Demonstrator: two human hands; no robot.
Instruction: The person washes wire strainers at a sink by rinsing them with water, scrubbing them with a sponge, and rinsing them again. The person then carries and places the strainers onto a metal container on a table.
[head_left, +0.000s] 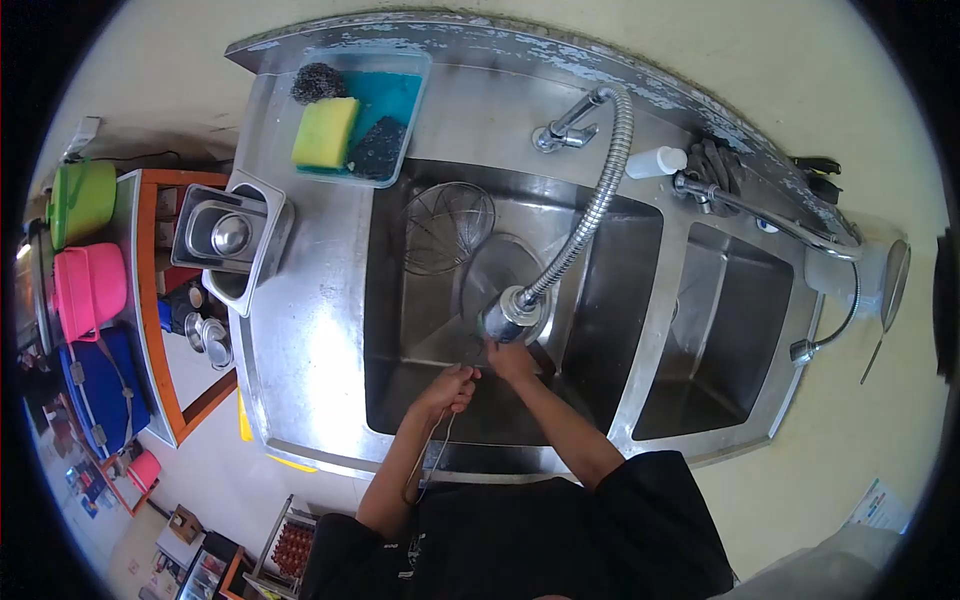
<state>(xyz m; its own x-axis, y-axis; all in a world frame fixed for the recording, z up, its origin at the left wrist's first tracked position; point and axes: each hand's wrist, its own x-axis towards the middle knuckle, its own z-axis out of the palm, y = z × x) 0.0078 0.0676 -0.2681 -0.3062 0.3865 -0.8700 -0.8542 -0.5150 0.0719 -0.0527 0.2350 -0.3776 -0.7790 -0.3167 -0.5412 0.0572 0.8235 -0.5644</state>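
A person in a black shirt leans over a steel sink, both forearms crossing its front edge at the bottom centre of the frame. The left hand is curled inward inside that edge, a thin pale cord at its wrist; whether the fingers hold anything cannot be told. The right hand sits close beside it, fingertips partly hidden beneath the spray head, so its grip cannot be made out. The spray head hangs mid-frame over the main basin, its coiled hose arching from the upper right and bounding the room above the hands. Steel wall and floor stretch to either side of them. Farther back in the basin, a wire strainer lies toward the left wall, overlapping a round metal piece. A divider separates the second basin, right. A broad strip of counter runs down the left, edged by nested steel containers; at upper left, a plastic tub holds blue liquid and a yellow sponge.
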